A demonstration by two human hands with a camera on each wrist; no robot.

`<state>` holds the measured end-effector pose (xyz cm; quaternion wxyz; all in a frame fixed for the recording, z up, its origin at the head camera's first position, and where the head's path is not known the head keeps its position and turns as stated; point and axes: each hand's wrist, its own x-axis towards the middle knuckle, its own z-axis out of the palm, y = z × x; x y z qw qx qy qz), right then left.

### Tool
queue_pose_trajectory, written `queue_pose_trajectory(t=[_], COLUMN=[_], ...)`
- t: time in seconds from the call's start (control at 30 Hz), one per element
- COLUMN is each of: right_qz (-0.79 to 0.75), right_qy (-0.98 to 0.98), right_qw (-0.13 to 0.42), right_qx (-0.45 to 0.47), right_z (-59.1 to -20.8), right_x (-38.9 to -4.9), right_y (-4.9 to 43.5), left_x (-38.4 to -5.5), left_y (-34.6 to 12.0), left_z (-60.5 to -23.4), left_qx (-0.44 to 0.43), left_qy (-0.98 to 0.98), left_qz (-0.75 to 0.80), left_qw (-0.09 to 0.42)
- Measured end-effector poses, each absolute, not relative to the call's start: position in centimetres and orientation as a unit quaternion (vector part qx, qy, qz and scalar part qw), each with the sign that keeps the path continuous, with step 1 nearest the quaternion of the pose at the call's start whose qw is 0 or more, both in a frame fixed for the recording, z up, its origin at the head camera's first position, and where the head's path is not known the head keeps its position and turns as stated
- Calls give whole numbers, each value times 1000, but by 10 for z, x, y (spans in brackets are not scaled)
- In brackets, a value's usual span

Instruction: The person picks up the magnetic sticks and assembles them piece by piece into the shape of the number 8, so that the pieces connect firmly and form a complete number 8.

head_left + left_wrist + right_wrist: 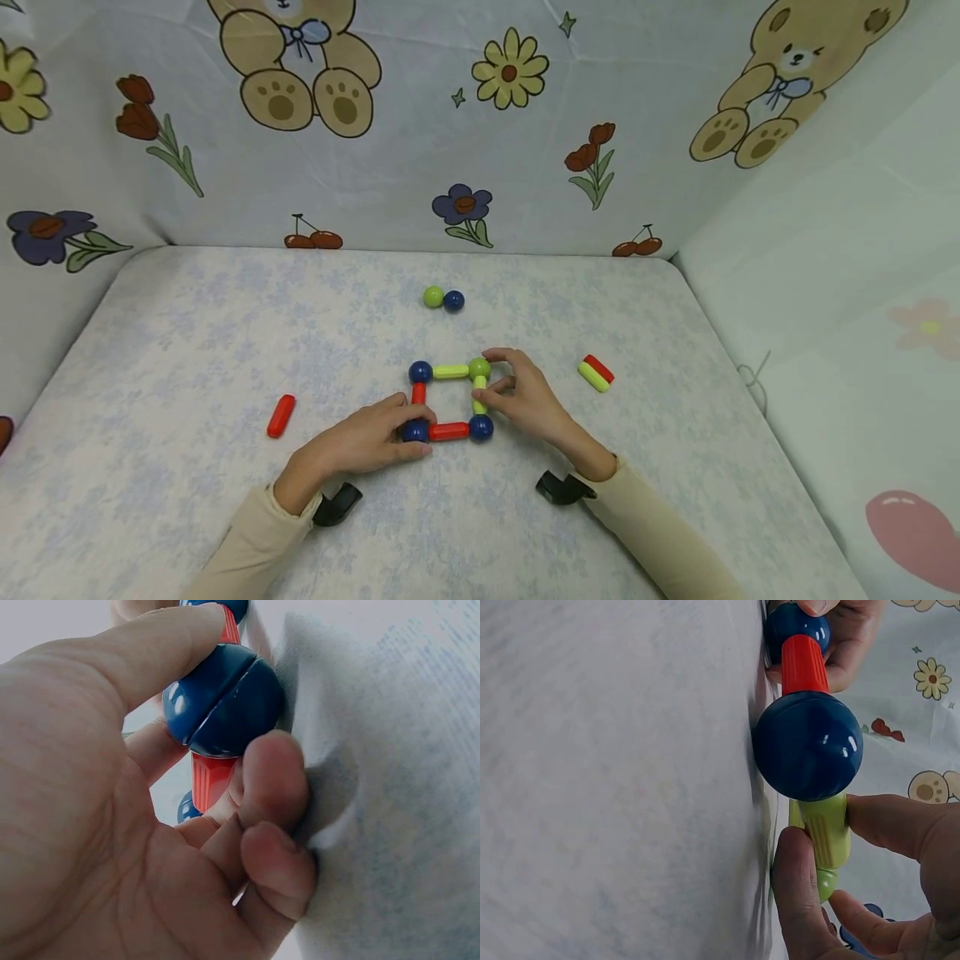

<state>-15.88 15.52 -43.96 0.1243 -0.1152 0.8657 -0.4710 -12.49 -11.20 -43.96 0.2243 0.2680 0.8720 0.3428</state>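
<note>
On the table lies a square frame of magnetic balls and rods. My left hand (378, 435) grips the blue ball (225, 701) at its near-left corner, thumb on one side and fingers on the other. A red rod (450, 431) runs from there to the near-right blue ball (481, 427); another red rod (418, 394) leads to the far-left blue ball (421, 372). My right hand (528, 398) pinches the yellow-green rod (826, 832) on the right side, its index finger reaching round the green ball (479, 368). A second yellow-green rod (451, 372) forms the far side.
Beyond the frame, a loose green ball (433, 297) sits beside a loose blue ball (453, 302). One red rod (281, 416) lies to the left. At right, a red rod (599, 368) lies against a yellow-green rod (593, 377). Patterned cloth (420, 150) stands behind the table.
</note>
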Motion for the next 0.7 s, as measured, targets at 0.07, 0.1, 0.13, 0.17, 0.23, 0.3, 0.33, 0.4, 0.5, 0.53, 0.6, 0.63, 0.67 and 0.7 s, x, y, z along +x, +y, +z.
queue_pose_trajectory(t=[0.07,0.1,0.13,0.17,0.23,0.3,0.33,0.4,0.5,0.53,0.6,0.63,0.67,0.7], right_qz=[-470,-469,-467,-466,-464,-464,-466,-473,-484,-486,-487,-486,-487,-486], right_qy=[866,866,867,867,868,867,866,859,844,839,834,833,831,831], right_qw=[125,125,126,127,129,133,138,154,188,200,216,220,222,224], right_qx=[-119,-120,-121,-122,-122,-122,-123,-124,-133,-137,-144,-147,-150,-154], right_z=[-440,-441,-441,-441,-442,-442,-442,-441,-440,-439,-439,-439,-439,-439], right_x=[-160,-160,-160,-161,-161,-162,-163,-164,-166,-167,-168,-169,-169,-169], right_y=[155,155,155,155,156,156,157,158,159,160,160,161,161,161], left_x=[-125,-125,-125,-125,-126,-126,-127,-127,-128,-128,-129,-129,-129,-129], left_y=[-112,-112,-112,-112,-112,-112,-112,-112,-112,-112,-113,-113,-113,-113], left_z=[-440,-440,-440,-441,-441,-442,-442,-442,-443,-444,-444,-445,-445,-446], left_qx=[266,269,270,271,275,278,276,272,261,258,254,254,253,253], left_qy=[873,872,872,872,871,870,870,871,874,874,875,875,875,875], left_qz=[343,343,343,343,343,345,346,349,355,356,358,359,361,361], left_qw=[225,223,222,223,221,218,217,213,207,206,203,202,201,199])
